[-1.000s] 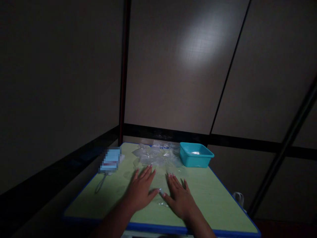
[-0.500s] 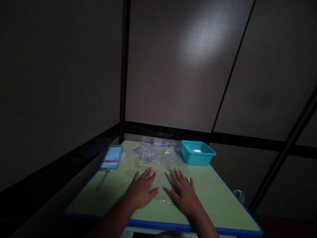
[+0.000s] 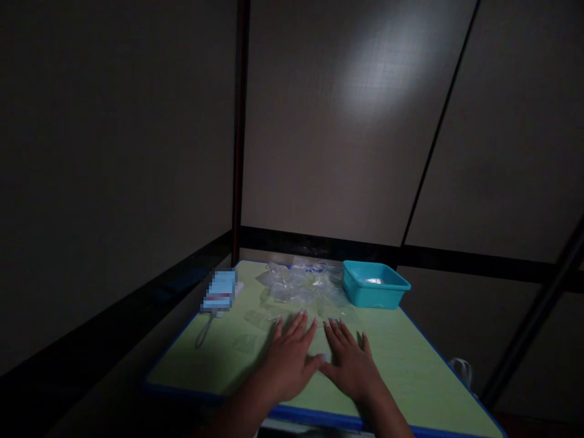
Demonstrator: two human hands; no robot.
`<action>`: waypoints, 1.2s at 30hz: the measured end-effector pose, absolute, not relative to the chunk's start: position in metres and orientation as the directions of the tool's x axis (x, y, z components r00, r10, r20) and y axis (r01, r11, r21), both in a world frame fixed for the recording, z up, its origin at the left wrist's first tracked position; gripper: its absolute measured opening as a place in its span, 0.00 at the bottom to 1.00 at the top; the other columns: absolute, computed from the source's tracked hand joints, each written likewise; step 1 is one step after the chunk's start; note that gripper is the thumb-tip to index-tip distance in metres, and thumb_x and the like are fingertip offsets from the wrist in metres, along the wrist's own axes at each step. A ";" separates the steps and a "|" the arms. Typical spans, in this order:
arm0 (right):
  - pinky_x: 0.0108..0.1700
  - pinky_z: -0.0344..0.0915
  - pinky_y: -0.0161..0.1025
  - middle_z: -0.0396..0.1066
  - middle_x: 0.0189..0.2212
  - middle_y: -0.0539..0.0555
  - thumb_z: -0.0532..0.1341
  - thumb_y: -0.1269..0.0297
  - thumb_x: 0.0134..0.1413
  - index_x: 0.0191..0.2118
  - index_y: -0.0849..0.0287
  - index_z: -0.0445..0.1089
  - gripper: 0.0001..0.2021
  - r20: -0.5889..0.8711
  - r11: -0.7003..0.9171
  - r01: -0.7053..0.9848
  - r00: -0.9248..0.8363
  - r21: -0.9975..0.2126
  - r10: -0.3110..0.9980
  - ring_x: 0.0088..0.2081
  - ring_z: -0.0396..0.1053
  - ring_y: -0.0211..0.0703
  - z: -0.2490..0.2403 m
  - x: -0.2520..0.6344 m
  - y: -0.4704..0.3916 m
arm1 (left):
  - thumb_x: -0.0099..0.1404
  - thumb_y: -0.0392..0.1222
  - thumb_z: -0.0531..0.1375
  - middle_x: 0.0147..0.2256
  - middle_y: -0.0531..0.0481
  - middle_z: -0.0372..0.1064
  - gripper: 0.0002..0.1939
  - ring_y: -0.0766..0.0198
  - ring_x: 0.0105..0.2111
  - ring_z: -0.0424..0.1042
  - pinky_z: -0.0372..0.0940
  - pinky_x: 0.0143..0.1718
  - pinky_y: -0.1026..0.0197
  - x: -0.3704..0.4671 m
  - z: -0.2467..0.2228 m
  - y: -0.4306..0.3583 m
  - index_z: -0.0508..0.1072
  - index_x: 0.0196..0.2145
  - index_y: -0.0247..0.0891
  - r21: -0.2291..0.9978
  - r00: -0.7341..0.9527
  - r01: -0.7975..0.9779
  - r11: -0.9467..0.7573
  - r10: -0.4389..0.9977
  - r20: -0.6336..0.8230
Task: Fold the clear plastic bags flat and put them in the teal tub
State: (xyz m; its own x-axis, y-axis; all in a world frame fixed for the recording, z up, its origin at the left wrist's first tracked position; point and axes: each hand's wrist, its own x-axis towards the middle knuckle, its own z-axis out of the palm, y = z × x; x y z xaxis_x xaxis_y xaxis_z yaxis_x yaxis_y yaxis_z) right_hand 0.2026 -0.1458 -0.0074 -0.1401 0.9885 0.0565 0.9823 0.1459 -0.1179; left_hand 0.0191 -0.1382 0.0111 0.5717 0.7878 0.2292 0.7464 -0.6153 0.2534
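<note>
My left hand (image 3: 292,359) lies palm down with its fingers spread, over a thin clear plastic bag on the green table (image 3: 424,377). Beside it, my right hand (image 3: 351,362) rests flat too, fingers apart, and the two thumbs meet or nearly meet. Most of the bag under them is hidden. Just beyond the fingertips spreads a loose heap of crumpled clear plastic bags (image 3: 292,286).
A turquoise basket (image 3: 376,297) with something clear inside stands at the back right. At the back left lies a blurred light-blue item (image 3: 220,291) with a looped cord. Dark panelled walls rise behind and to the left. A whitish object hangs past the right edge.
My hands have come closer together, the left one moving right toward the other, so the thumbs now meet or nearly so. The whole view has shifted slightly.
</note>
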 end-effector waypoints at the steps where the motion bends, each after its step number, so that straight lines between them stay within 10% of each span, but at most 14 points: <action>1: 0.58 0.27 0.63 0.35 0.64 0.54 0.47 0.42 0.52 0.64 0.54 0.40 0.37 0.049 0.150 0.983 -0.145 -0.108 0.988 0.64 0.31 0.54 -0.008 0.203 -0.145 | 0.65 0.60 0.40 0.64 0.49 0.34 0.32 0.56 0.63 0.35 0.36 0.59 0.39 0.025 0.012 -0.143 0.40 0.63 0.46 0.279 0.608 0.712 -0.644 0.765 0.213; 27: 0.57 0.27 0.65 0.33 0.64 0.54 0.43 0.34 0.49 0.64 0.52 0.36 0.41 0.062 0.160 0.979 -0.153 -0.126 0.986 0.64 0.30 0.54 -0.016 0.206 -0.141 | 0.62 0.63 0.45 0.62 0.35 0.40 0.37 0.47 0.62 0.38 0.44 0.57 0.45 -0.069 -0.028 -0.101 0.47 0.62 0.39 0.138 0.300 0.934 -0.331 0.932 0.204; 36: 0.59 0.27 0.61 0.33 0.64 0.53 0.46 0.38 0.52 0.64 0.51 0.38 0.38 0.190 0.134 0.966 -0.093 -0.220 0.977 0.64 0.30 0.53 -0.004 0.205 -0.156 | 0.64 0.53 0.51 0.63 0.46 0.37 0.30 0.53 0.62 0.36 0.41 0.59 0.45 -0.070 -0.013 -0.119 0.50 0.61 0.45 0.152 0.434 0.858 -0.492 0.850 0.300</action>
State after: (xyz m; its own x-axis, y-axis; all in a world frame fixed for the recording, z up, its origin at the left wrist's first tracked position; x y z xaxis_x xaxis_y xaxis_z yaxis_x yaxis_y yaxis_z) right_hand 0.2048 -0.1557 -0.0040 -0.0927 0.9775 0.1895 0.9663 0.1342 -0.2195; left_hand -0.0699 -0.1195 -0.0130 0.4340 0.8496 0.2998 0.8576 -0.4915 0.1515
